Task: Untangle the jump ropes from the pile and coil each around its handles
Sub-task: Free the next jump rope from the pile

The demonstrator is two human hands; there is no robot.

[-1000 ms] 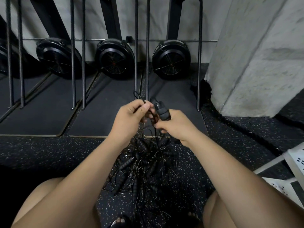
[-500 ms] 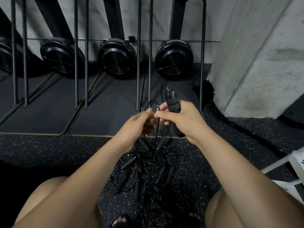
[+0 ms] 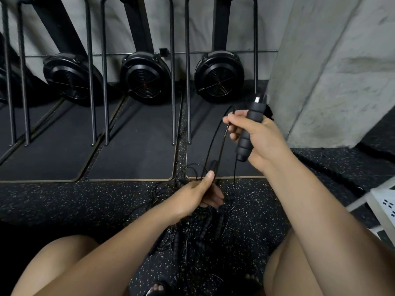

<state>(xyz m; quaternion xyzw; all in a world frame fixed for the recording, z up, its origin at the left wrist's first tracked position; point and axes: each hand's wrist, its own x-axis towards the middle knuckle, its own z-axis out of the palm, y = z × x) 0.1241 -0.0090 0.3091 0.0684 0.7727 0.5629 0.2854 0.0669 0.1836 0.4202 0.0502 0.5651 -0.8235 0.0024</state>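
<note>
Sitting low, I see my bare thighs (image 3: pixel 70 263) at the bottom edge, with the pile (image 3: pixel 203 227) of jump ropes between them on the floor (image 3: pixel 85 199), which is dark speckled rubber. The pile is a knot of thin black cords and ribbed black grips, too snarled for me to count the ropes.

Just above the pile, my left hand (image 3: pixel 196 197) pinches a few strands between thumb and fingers, the thumb pointing up along them. From that pinch a cord (image 3: pixel 223 144) runs up and to the right, taut, to my right hand (image 3: pixel 263 137). There are at least two strands in that stretch; I cannot tell whether they belong to one rope.

My right hand is held higher and farther out. Its fingers are curled round a handle (image 3: pixel 244 144), a black ribbed foam grip with a pale metal end at the top. It tilts with its top leaning right. The fingertips of that hand also hold the cord just left of the handle.

To my right a white perforated crate (image 3: pixel 384 206) stands on the floor. Beyond my hands, black mats (image 3: pixel 139 135) lie side by side. On them stand thin metal hoops (image 3: pixel 173 82), and behind those, three round black flywheels (image 3: pixel 145 75) against the wall. A grey concrete pillar (image 3: pixel 331 71) rises at the far right.
</note>
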